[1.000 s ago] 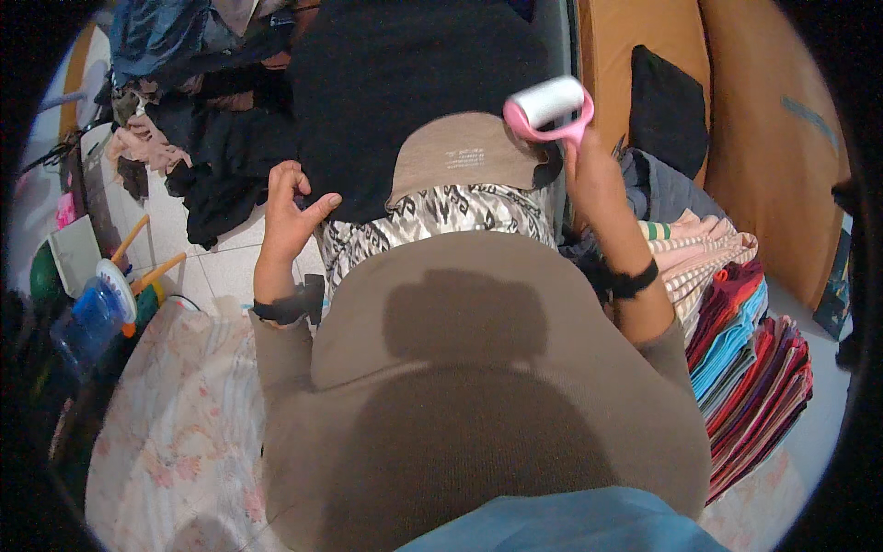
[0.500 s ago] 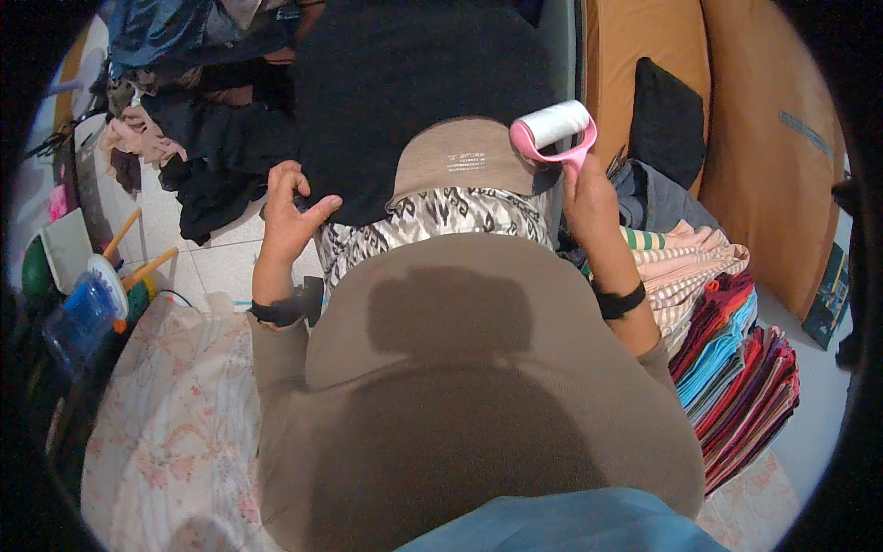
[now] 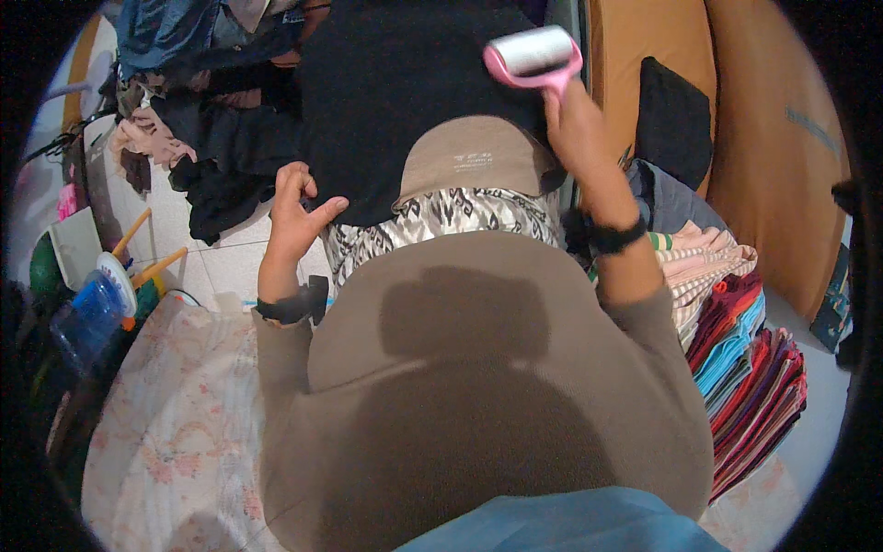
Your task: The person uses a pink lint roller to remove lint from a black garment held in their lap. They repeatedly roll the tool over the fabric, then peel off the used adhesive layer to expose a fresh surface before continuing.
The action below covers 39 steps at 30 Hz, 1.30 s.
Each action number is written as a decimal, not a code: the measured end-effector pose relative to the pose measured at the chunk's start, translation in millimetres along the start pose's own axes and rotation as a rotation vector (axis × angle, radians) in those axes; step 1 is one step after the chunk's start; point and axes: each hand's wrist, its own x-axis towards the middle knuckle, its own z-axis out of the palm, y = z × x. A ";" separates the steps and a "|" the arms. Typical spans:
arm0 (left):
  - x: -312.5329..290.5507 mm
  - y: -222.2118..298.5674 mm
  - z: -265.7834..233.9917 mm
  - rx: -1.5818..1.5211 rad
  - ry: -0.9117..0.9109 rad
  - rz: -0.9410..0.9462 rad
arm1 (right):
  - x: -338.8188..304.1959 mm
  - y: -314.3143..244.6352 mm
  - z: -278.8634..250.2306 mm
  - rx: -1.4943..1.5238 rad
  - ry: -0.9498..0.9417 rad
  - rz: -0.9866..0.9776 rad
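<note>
My right hand (image 3: 579, 124) grips the handle of a pink lint roller (image 3: 533, 53) with a white roll, held over the right side of a black garment (image 3: 405, 83). The garment spreads away from my lap, and a beige half-moon panel (image 3: 474, 156) with small print lies at its near end. Black-and-white patterned cloth (image 3: 451, 207) shows below the panel, across my lap. At the garment's left edge rests my left hand (image 3: 299, 213), thumb stretched out over the black fabric and apart from the bent fingers. Some of those fingertips are hidden.
Folded cloths (image 3: 750, 396) in red, blue and purple stand stacked at the right, beside striped fabric (image 3: 704, 267). Tan padded furniture (image 3: 773, 166) rises behind them. Dark clothes (image 3: 230, 129) lie heaped at the far left. Wooden handles and a blue clear plastic container (image 3: 87, 317) are at the left.
My right hand has moved the lint roller away from me and slightly left, off the beige panel's edge and over the black fabric. My left hand stays at the garment's edge.
</note>
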 end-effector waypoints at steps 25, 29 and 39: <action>0.6 -0.1 -6.8 0.008 -0.058 -0.043 | 64.2 29.4 13.9 0.943 -0.139 0.580; -0.7 -7.6 -2.7 -0.009 -0.034 -0.047 | -11.9 37.9 1.7 0.976 -0.124 0.671; 9.4 -6.3 -11.0 0.008 -0.068 0.014 | -118.2 20.8 -67.0 0.542 -0.158 0.505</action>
